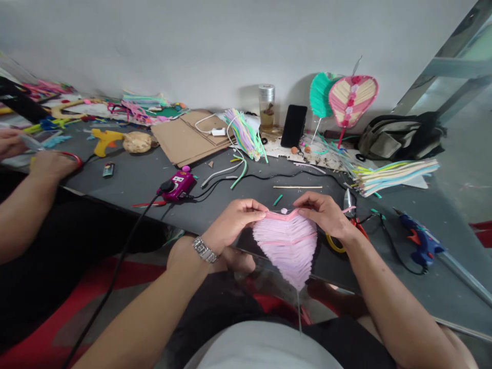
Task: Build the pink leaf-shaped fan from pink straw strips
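Note:
A pale pink leaf-shaped fan (pixel 286 246), made of pipe cleaners, hangs at the table's front edge, its tip and thin stem (pixel 299 310) pointing toward me. Along its wide upper edge runs a darker pink pipe cleaner (pixel 282 217). My left hand (pixel 244 216), with a metal watch on the wrist, pinches the upper left corner. At the upper right corner my right hand (pixel 321 211) grips the fan and the strip; a pink end sticks out beyond its fingers. A small pink ball (pixel 284 210) is at the middle of the upper edge.
Scissors (pixel 336 243) and pliers (pixel 347 199) lie by my right forearm, near a blue glue gun (pixel 421 241). Left are a purple power socket (pixel 179 184) with cords and a co-worker's hands (pixel 54 164). Behind stand a phone (pixel 294 126), a bottle (pixel 266 107) and finished fans (pixel 351 100).

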A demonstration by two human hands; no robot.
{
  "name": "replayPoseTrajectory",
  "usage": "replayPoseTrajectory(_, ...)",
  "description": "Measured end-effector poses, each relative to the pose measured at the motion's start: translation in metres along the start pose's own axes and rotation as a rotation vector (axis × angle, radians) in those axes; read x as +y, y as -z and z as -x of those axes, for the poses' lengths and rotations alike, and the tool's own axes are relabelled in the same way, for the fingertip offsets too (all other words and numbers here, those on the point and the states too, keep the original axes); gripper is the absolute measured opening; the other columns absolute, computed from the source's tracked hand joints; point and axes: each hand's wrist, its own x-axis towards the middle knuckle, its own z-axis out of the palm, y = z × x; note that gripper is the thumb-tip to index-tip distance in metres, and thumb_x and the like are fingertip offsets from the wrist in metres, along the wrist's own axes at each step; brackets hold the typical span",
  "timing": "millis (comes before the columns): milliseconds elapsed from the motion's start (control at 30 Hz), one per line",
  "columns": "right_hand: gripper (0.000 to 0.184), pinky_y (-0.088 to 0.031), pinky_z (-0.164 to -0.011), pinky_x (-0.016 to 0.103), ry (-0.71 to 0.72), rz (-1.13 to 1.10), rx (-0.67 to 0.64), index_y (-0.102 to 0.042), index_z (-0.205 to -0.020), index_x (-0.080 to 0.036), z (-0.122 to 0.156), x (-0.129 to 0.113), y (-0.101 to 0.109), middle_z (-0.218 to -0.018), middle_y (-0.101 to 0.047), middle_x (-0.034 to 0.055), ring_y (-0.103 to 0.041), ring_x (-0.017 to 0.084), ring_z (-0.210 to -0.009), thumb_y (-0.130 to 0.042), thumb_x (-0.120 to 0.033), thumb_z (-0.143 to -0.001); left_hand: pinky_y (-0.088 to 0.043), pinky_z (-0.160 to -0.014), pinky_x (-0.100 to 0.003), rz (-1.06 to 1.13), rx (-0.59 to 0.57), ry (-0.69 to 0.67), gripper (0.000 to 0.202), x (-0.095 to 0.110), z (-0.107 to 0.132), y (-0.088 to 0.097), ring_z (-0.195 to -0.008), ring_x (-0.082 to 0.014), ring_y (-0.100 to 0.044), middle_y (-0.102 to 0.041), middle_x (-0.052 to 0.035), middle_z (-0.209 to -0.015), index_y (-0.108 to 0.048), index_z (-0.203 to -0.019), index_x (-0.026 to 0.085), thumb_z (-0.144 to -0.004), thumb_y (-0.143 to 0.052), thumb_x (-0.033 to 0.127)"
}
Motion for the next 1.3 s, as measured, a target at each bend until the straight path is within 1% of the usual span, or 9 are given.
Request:
replayPoseTrajectory(200, 0.013, -0.051, -0.077, 0.031, -0.005, -0.036, -0.014, -0.073, -0.09, -0.019, -0.001, -0.001, 0.0, -0.087, -0.075, 0.0021, -0.067, 0.017, -0.08, -0.072, -0.029, -0.08, -0.038, -0.061, -0.026, -0.018, -0.01, 0.001, 0.018, 0.001, 0.001, 0.0, -0.059, -0.01, -0.046, -0.061, 0.0022, -0.067, -0.073, -0.079, 0.016, -0.072, -0.08, 0.03)
replayPoseTrajectory(367, 0.013, -0.052, -0.077, 0.031, 0.002, -0.046, -0.002, -0.072, -0.089, -0.019, -0.002, 0.001, -0.001, -0.087, -0.075, 0.0021, -0.067, 0.017, -0.08, -0.072, -0.028, -0.079, -0.036, -0.061, -0.025, -0.03, 0.006, -0.05, 0.024, 0.0, -0.001, -0.001, -0.063, -0.0109, -0.049, -0.066, 0.0004, -0.075, -0.074, -0.087, 0.016, -0.076, -0.079, 0.037)
replayPoseTrajectory(467, 0.014, -0.052, -0.077, 0.031, 0.006, -0.057, 0.012, -0.072, -0.09, -0.019, -0.002, 0.003, -0.001, -0.087, -0.075, 0.0021, -0.067, 0.017, -0.08, -0.072, -0.028, -0.079, -0.04, -0.067, -0.027, -0.06, 0.059, -0.124, 0.028, -0.002, 0.0, -0.006, -0.072, -0.0139, -0.056, -0.07, -0.0025, -0.087, -0.075, -0.095, 0.017, -0.084, -0.072, 0.042)
replayPoseTrajectory(600, 0.015, -0.051, -0.075, 0.03, 0.014, -0.04, 0.017, -0.072, -0.091, -0.019, -0.002, 0.003, -0.002, -0.086, -0.074, 0.0022, -0.066, 0.017, -0.08, -0.072, -0.028, -0.078, -0.045, -0.079, -0.028, -0.137, 0.173, -0.263, 0.027, -0.013, 0.0, -0.018, -0.088, -0.0174, -0.061, -0.072, -0.0049, -0.098, -0.072, -0.1, 0.017, -0.088, -0.067, 0.041)
replayPoseTrajectory(667, 0.014, -0.05, -0.074, 0.03, 0.026, -0.022, 0.024, -0.073, -0.09, -0.018, -0.002, 0.003, -0.002, -0.085, -0.074, 0.0022, -0.066, 0.017, -0.08, -0.071, -0.028, -0.079, -0.045, -0.08, -0.027, -0.132, 0.221, -0.285, 0.027, -0.021, -0.001, -0.025, -0.088, -0.0178, -0.061, -0.071, -0.0047, -0.095, -0.071, -0.096, 0.016, -0.088, -0.068, 0.042)
replayPoseTrajectory(800, 0.012, -0.05, -0.074, 0.03, 0.057, -0.009, 0.007, -0.073, -0.089, -0.018, 0.0, 0.0, -0.003, -0.085, -0.073, 0.0026, -0.066, 0.017, -0.081, -0.07, -0.027, -0.081, -0.042, -0.07, -0.025, -0.08, 0.328, -0.291, 0.028, -0.035, -0.005, -0.035, -0.076, -0.0152, -0.056, -0.064, -0.0008, -0.079, -0.066, -0.082, 0.017, -0.086, -0.069, 0.044)
replayPoseTrajectory(967, 0.014, -0.05, -0.074, 0.029, 0.082, 0.011, 0.0, -0.073, -0.091, -0.018, 0.001, -0.003, -0.001, -0.087, -0.074, 0.0033, -0.067, 0.018, -0.081, -0.071, -0.03, -0.085, -0.037, -0.063, -0.024, -0.114, 0.391, -0.303, 0.029, -0.033, -0.012, -0.038, -0.066, -0.0121, -0.047, -0.055, 0.0027, -0.069, -0.06, -0.074, 0.018, -0.084, -0.068, 0.043)
replayPoseTrajectory(1133, 0.019, -0.05, -0.073, 0.029, 0.064, 0.041, -0.006, -0.075, -0.093, -0.017, -0.001, -0.005, 0.008, -0.089, -0.076, 0.0048, -0.066, 0.018, -0.081, -0.07, -0.034, -0.088, -0.037, -0.063, -0.025, -0.268, 0.335, -0.375, 0.026, -0.01, -0.017, -0.025, -0.066, -0.0126, -0.047, -0.055, 0.0025, -0.068, -0.06, -0.073, 0.018, -0.084, -0.064, 0.041)
replayPoseTrajectory(1300, 0.014, -0.049, -0.074, 0.029, 0.069, 0.031, -0.06, -0.077, -0.087, -0.017, -0.004, -0.015, 0.01, -0.084, -0.076, 0.0036, -0.066, 0.017, -0.078, -0.072, -0.029, -0.085, -0.038, -0.062, -0.025, -0.486, 0.087, -0.356, 0.022, 0.013, -0.016, -0.008, -0.068, -0.014, -0.052, -0.062, 0.0, -0.072, -0.065, -0.078, 0.017, -0.085, -0.062, 0.038)
